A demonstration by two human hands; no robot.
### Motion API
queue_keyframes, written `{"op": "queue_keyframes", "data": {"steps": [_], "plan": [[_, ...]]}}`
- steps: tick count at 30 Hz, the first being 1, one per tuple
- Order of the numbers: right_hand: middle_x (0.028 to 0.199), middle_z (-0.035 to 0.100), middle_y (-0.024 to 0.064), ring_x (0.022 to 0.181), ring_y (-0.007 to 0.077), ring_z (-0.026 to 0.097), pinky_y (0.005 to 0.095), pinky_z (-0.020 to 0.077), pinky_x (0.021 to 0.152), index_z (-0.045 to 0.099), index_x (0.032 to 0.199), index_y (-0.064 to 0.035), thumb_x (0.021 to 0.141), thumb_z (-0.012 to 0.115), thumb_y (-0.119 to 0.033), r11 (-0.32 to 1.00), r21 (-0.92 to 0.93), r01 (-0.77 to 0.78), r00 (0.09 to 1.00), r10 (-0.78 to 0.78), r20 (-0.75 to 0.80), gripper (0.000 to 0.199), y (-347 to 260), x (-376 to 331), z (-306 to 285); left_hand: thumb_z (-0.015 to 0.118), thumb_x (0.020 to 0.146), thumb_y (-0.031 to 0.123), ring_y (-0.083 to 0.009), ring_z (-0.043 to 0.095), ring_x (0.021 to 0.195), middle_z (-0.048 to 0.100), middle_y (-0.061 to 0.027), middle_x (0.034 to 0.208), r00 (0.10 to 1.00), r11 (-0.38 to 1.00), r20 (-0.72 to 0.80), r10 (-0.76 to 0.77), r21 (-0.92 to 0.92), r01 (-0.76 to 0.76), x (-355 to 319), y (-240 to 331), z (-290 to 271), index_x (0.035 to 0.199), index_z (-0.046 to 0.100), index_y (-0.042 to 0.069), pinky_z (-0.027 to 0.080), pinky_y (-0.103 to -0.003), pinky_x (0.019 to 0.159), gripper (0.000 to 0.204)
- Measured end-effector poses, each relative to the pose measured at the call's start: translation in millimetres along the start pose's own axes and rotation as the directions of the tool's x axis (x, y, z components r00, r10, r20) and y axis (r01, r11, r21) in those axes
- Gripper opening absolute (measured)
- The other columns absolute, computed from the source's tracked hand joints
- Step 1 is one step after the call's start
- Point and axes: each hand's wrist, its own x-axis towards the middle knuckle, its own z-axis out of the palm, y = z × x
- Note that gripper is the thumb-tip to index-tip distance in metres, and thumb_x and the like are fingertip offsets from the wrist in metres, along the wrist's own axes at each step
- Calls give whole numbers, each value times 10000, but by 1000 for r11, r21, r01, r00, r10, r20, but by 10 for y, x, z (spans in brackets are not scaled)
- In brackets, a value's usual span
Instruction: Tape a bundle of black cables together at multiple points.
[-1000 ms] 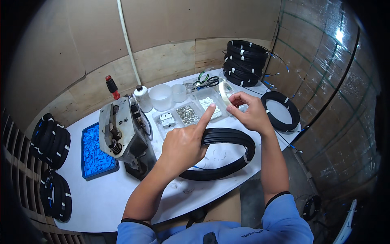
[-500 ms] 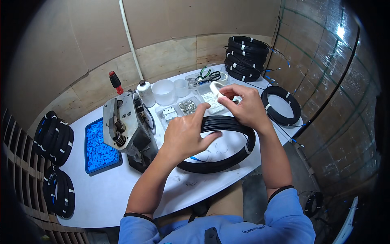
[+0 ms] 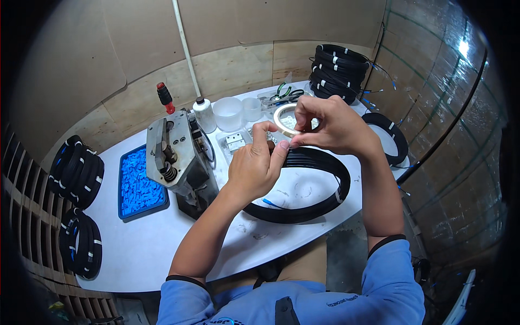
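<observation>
**Q:** What are your hands doing?

**A:** Just above the frame's centre, my right hand (image 3: 333,127) pinches a pale roll of tape (image 3: 285,120) by its rim. My left hand (image 3: 254,165) is curled, its fingertips pinching at the roll's lower edge. Both are raised over a large black cable coil (image 3: 303,184) lying flat on the white bench (image 3: 146,244).

**Q:** Which containers can you see?

**A:** At centre left, a shallow blue tray (image 3: 138,181) is full of small blue pieces. Beside it stands a grey metal press tool (image 3: 179,157). Behind that, towards upper centre, are a white bottle (image 3: 204,115) and two translucent cups (image 3: 228,112); I cannot tell what they hold. A clear compartment box (image 3: 238,143) of small parts is partly hidden by my left hand.

**Q:** Any packages or labels?

**A:** Bundled black coils are stacked (image 3: 336,67) at upper right, each banded with white strips. More banded coils (image 3: 76,173) hang at the far left edge.
</observation>
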Motion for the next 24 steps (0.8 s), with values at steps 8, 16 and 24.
{"op": "queue_keyframes", "data": {"steps": [8, 16, 24], "plan": [[825, 754, 94, 769, 180, 744, 300, 580, 696, 702, 972, -18, 781, 922, -207, 997, 63, 52, 999, -52, 1, 347, -18, -51, 45, 525, 1074, 323, -439, 658, 607, 666, -167, 654, 1000, 999, -9, 3, 42, -3, -15, -21, -6, 1175, 430, 69, 465, -559, 570, 289], [813, 752, 75, 747, 152, 729, 286, 566, 679, 727, 972, -24, 858, 852, -143, 997, 26, 66, 997, -67, 29, 207, 67, -130, 119, 491, 1079, 283, -472, 649, 613, 645, -217, 651, 999, 992, -40, 31, 127, -26, -17, 17, -12, 1101, 491, 77, 468, -600, 574, 207], [932, 779, 126, 766, 153, 724, 302, 571, 730, 681, 1300, -40, 901, 645, -10, 967, -66, -246, 945, 224, -236, 402, 305, -258, 95, 478, 1082, 280, -475, 650, 612, 648, -218, 660, 999, 991, -43, 16, 130, -10, -13, -14, -9, 1101, 495, 80, 472, -604, 582, 202]]}}
